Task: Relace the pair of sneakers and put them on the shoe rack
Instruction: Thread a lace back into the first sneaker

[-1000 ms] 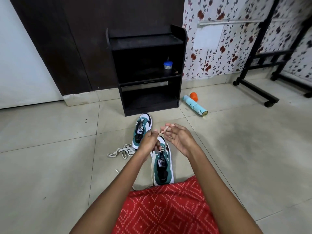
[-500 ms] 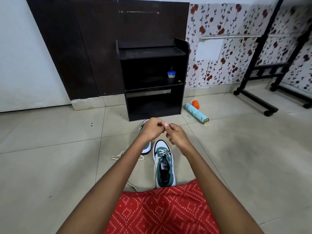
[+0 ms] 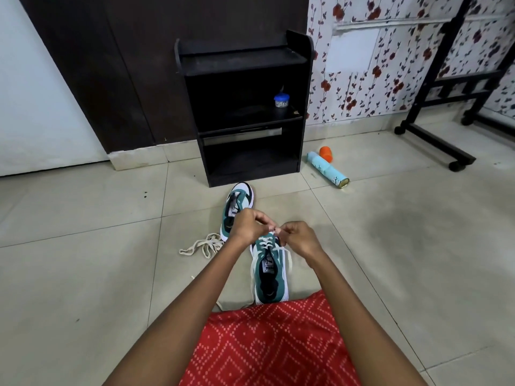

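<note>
On the tiled floor just ahead of the person's lap, the near sneaker [image 3: 269, 270] lies toe away, its lace [image 3: 267, 242] crossed through the front eyelets only, with the rear ones bare. Both hands meet just above its toe. The left hand [image 3: 246, 225] and the right hand [image 3: 299, 236] have their fingers curled in tight, pinching the lace between the fingertips; I cannot tell whether they hold one end or two.

The likeliest slip is here: a frayed or soft tip may miss the next eyelet or skip one, and a hard tug could leave the ends uneven or drag the light shoe sideways. A slack strand hangs down the shoe's right flank and could snag under the sole.

Beyond, the far sneaker [image 3: 237, 203] lies unlaced, its loose lace [image 3: 202, 246] heaped beside its heel, where a tangle would cost time. The shoe rack [image 3: 239, 61] stands just behind; a small jar [image 3: 281, 100] sits on its middle shelf and could be knocked when the shoes go in. A spray can [image 3: 327, 169] lies on the floor beside the rack, in reach of a careless elbow
</note>
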